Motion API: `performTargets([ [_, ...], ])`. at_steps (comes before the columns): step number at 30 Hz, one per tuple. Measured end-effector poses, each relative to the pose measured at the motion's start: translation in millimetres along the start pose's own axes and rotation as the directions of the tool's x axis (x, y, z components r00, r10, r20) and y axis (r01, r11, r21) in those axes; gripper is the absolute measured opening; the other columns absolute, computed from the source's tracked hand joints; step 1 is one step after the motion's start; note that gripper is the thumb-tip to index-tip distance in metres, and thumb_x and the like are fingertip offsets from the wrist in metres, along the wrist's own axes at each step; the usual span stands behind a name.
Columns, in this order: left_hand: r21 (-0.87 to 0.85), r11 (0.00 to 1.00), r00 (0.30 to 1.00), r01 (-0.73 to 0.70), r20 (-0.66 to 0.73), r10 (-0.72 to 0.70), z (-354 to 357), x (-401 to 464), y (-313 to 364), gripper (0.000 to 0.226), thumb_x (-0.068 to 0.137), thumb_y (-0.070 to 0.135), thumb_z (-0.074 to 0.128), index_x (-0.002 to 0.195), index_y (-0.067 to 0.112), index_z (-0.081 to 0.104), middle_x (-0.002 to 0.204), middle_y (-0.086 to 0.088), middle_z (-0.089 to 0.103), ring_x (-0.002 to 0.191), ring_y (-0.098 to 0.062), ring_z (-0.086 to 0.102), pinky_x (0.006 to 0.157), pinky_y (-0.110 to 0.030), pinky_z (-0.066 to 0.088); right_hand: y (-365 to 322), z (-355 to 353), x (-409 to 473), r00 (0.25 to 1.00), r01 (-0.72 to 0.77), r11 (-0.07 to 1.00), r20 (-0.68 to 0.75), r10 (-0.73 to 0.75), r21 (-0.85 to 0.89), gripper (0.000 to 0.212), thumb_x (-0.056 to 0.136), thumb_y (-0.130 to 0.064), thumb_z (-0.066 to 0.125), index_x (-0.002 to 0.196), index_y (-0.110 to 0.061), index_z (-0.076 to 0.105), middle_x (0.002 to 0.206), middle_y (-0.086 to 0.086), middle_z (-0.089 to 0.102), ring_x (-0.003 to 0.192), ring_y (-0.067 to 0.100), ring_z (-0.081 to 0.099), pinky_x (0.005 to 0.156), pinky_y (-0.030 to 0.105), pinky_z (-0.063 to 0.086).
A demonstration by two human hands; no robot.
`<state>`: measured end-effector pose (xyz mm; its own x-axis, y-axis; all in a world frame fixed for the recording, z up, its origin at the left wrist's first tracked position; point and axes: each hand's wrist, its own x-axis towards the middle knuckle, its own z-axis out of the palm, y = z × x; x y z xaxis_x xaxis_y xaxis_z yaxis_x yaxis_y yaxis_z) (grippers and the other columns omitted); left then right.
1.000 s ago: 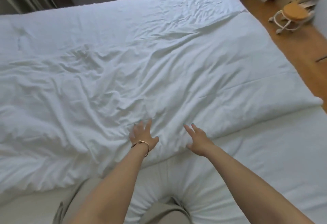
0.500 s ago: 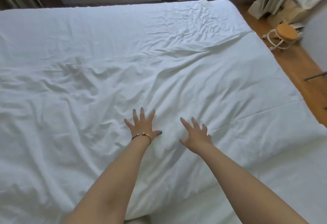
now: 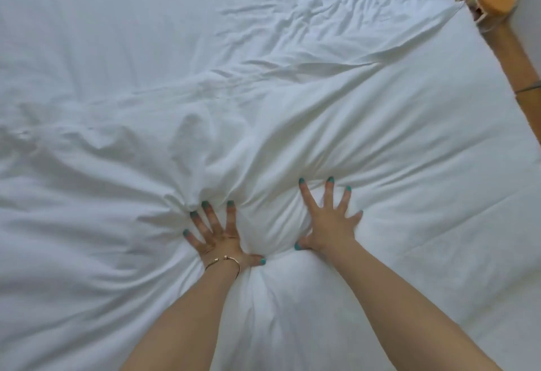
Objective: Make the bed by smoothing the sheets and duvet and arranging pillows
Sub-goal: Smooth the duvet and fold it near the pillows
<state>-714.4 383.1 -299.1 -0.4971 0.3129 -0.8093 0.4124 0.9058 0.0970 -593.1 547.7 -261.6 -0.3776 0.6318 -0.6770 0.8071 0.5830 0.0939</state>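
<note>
Though creased, duvet (image 3: 380, 136) under splayed fingers (image 3: 328, 196).

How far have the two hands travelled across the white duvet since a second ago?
Yes, they moved: both the left hand and right hand slid forward from the duvet's near edge toward its middle.

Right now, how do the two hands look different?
The left hand wears a bracelet; the right hand wears none. The left fingers lie closer together; the right fingers fan wide. Both press flat into the duvet and have teal nails.
</note>
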Motion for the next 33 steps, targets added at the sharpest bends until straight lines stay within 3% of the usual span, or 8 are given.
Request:
performTargets([
  [9,-0.001,1.000,0.995,0.021,0.094,-0.021,-5,-1,2,0.157,0.041,0.083,0.069,0.114,0.033,-0.060,0.127,-0.016,-0.062,0.111,-0.041,-0.060,0.077,-0.060,-0.044,7,12,18,0.992,0.070,0.995,-0.095,-0.077,-0.075,0.140,0.055,-0.076,0.073,0.135,-0.052,-0.039,0.156,0.014,-0.030,0.141,0.050,-0.022,0.107,0.075,0.001],
  [14,0.059,0.993,0.995,0.103,0.001,-0.103,-5,-3,13,0.160,0.036,0.086,0.067,0.119,0.031,-0.059,0.132,-0.018,-0.059,0.119,-0.042,-0.055,0.083,-0.060,-0.041,12,16,31,0.983,0.153,0.986,-0.090,-0.159,-0.073,0.143,0.050,-0.083,0.069,0.140,-0.046,-0.035,0.158,0.026,-0.016,0.138,0.060,-0.011,0.104,0.076,-0.003],
  [18,0.102,0.980,0.980,0.173,-0.114,-0.161,8,3,16,0.165,0.023,0.087,0.062,0.128,0.029,-0.052,0.141,-0.019,-0.050,0.131,-0.044,-0.042,0.097,-0.065,-0.031,13,26,44,0.971,0.233,0.972,-0.058,-0.234,-0.008,0.152,0.024,-0.086,0.072,0.154,-0.041,0.008,0.152,0.035,0.023,0.132,0.066,0.019,0.098,0.081,0.013],
  [20,0.116,0.969,0.970,0.218,-0.131,-0.203,14,3,16,0.168,0.013,0.088,0.054,0.136,0.029,-0.043,0.147,-0.017,-0.044,0.138,-0.044,-0.032,0.106,-0.067,-0.018,18,25,47,0.949,0.314,0.948,-0.003,-0.315,0.048,0.148,0.021,-0.087,0.071,0.153,-0.039,0.022,0.150,0.037,0.025,0.129,0.068,0.023,0.100,0.080,0.013],
  [24,0.199,0.888,0.907,0.416,-0.162,-0.389,3,-17,45,0.158,0.035,0.084,0.061,0.125,0.020,-0.051,0.138,-0.020,-0.052,0.133,-0.042,-0.040,0.106,-0.065,-0.012,49,-30,29,0.839,0.529,0.845,0.104,-0.535,0.080,0.114,0.070,-0.073,0.064,0.150,-0.045,-0.012,0.156,0.026,-0.016,0.139,0.061,-0.007,0.111,0.067,-0.004],
  [27,0.023,0.809,0.787,0.587,-0.251,-0.563,-20,-27,90,0.122,0.076,0.054,0.063,0.146,0.020,-0.031,0.155,-0.016,-0.024,0.145,-0.037,-0.011,0.111,-0.057,0.008,116,-116,55,0.759,0.625,0.723,-0.013,-0.651,0.296,0.064,0.088,-0.059,0.054,0.145,-0.044,0.032,0.153,-0.005,0.036,0.141,0.023,0.033,0.111,0.038,0.030],
  [30,-0.029,0.920,0.833,0.391,-0.415,-0.367,-67,-16,179,0.077,0.093,0.027,0.047,0.151,0.023,-0.003,0.157,-0.011,-0.015,0.145,-0.038,-0.004,0.114,-0.052,0.014,180,-189,137,0.746,0.621,0.782,-0.346,-0.569,0.055,0.044,0.090,-0.054,0.052,0.132,-0.041,0.051,0.137,-0.006,0.051,0.129,0.022,0.043,0.102,0.035,0.038],
  [33,-0.061,0.983,0.775,-0.172,-0.624,0.096,-109,20,294,0.068,0.087,0.014,0.051,0.148,0.030,0.026,0.155,-0.003,0.022,0.142,-0.027,0.021,0.112,-0.045,0.028,218,-230,221,0.853,0.447,0.892,-0.270,-0.447,-0.065,0.067,0.087,-0.066,0.047,0.147,-0.052,0.021,0.162,-0.003,0.011,0.147,0.035,0.008,0.115,0.059,0.014],
])
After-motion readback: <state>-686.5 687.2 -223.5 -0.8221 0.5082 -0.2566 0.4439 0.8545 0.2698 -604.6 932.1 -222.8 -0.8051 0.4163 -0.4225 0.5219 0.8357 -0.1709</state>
